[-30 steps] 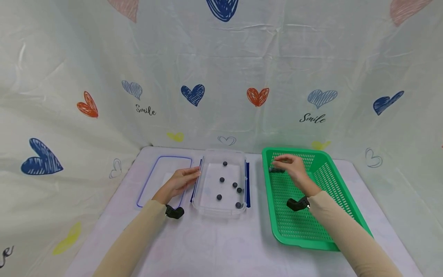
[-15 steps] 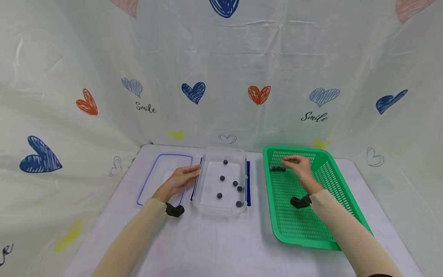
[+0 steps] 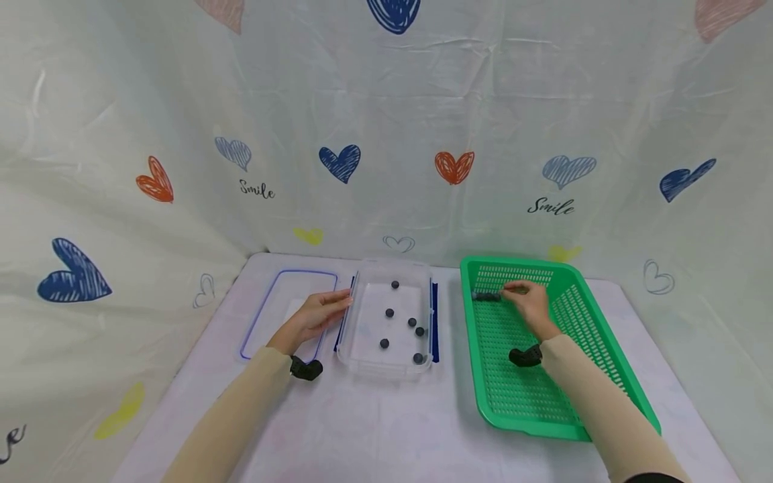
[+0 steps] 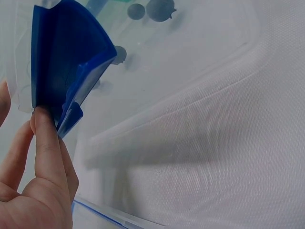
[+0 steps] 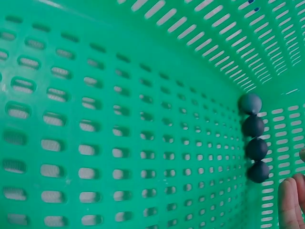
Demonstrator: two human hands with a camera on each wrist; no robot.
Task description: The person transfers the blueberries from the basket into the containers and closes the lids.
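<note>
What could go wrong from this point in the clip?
The four dark balls sit in a loose row against the green basket wall; a nudge from the right hand reaching for them might scatter them across the slotted floor. The left hand only touches the clear container at its blue latch, so a push there might slide it and roll the balls inside.

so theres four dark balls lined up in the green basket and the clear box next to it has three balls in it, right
Not quite. The four dark balls in a row in the green basket are right, but the clear box holds six balls, not three. The head view shows all six on its floor.
</note>
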